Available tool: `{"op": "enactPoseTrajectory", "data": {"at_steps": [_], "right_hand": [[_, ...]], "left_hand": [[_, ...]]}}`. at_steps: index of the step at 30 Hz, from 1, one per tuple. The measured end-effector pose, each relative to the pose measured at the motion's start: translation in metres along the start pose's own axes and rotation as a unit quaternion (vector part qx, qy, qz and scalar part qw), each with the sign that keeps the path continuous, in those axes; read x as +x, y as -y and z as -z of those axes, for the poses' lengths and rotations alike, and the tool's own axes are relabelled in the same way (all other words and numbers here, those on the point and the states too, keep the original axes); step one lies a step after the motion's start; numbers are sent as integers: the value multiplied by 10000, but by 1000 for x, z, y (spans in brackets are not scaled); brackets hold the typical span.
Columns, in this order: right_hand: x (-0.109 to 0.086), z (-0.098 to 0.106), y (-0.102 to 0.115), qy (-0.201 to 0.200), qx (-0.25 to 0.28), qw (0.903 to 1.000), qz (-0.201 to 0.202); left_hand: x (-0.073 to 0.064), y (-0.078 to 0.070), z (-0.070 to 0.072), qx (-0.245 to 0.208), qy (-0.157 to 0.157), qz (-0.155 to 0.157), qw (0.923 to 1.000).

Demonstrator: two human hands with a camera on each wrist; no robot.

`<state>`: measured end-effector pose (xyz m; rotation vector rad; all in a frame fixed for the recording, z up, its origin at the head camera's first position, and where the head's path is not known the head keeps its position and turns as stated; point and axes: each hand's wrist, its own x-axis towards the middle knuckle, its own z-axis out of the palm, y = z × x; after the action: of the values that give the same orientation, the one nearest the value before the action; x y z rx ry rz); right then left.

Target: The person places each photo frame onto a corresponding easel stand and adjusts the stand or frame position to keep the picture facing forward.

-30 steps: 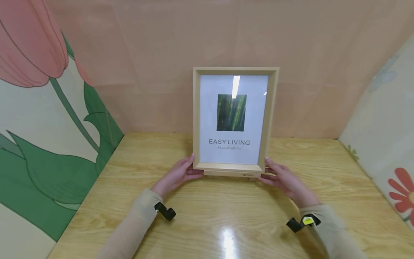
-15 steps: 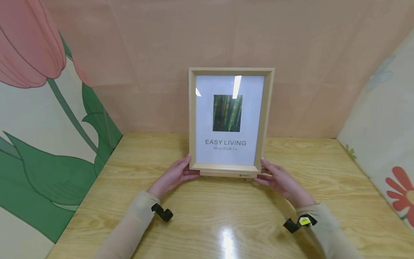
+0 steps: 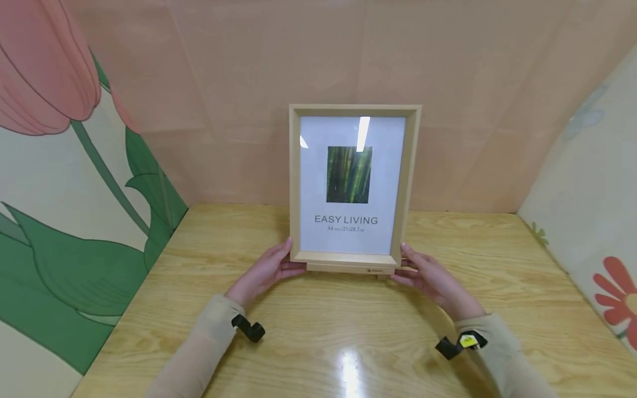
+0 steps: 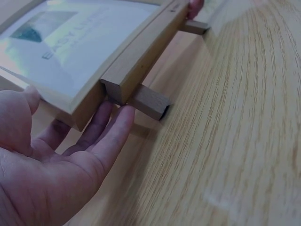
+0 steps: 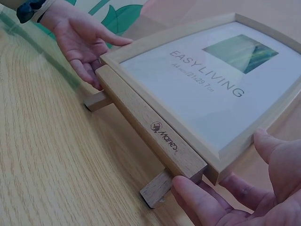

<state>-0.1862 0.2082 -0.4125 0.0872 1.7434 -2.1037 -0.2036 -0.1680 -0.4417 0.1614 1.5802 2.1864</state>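
Observation:
A light wood picture frame stands upright, leaning back slightly, with "EASY LIVING" and a bamboo picture behind its glazing. Its lower edge sits on the ledge of a small wooden tabletop easel, whose short dark-tipped feet show below. My left hand holds the lower left corner, thumb at the frame's side and fingertips by the ledge end. At the lower right corner, my right hand mirrors it; in the right wrist view its thumb rests at the frame's edge and a fingertip touches the ledge end. The easel's back is hidden.
A wood-grain table lies under everything. Behind stands a pinkish cloth backdrop. Side panels with a painted tulip at left and a red flower at right border the table. Black bands are on both wrists.
The frame and both hands have shifted slightly left, mostly in the first half second; the view has shifted a little too. A light reflection now shows at the glazing's left edge.

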Motion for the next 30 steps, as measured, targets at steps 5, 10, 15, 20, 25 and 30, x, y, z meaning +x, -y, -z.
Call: {"op": "enactPoseTrajectory", "data": {"at_steps": [5,10,15,20,25,30], "right_hand": [[-1,-1,1,16,-154,9999,-17],[0,-2,1,8,-217,9998,32],[-1,-2,1,-6,-333,9994,103],[-2,-2,1,-29,-388,9992,128],[-3,0,0,-33,-375,9991,188],[-3,2,-1,17,-147,9995,265]], "left_hand": [[-1,1,1,8,-14,-19,10000],[-1,1,1,55,2,-41,10000],[-2,0,-1,191,58,-56,9998],[-1,0,-2,175,-22,-41,9998],[-1,1,-5,161,-68,-74,9998],[-1,0,-8,273,-89,-87,9996]]}}
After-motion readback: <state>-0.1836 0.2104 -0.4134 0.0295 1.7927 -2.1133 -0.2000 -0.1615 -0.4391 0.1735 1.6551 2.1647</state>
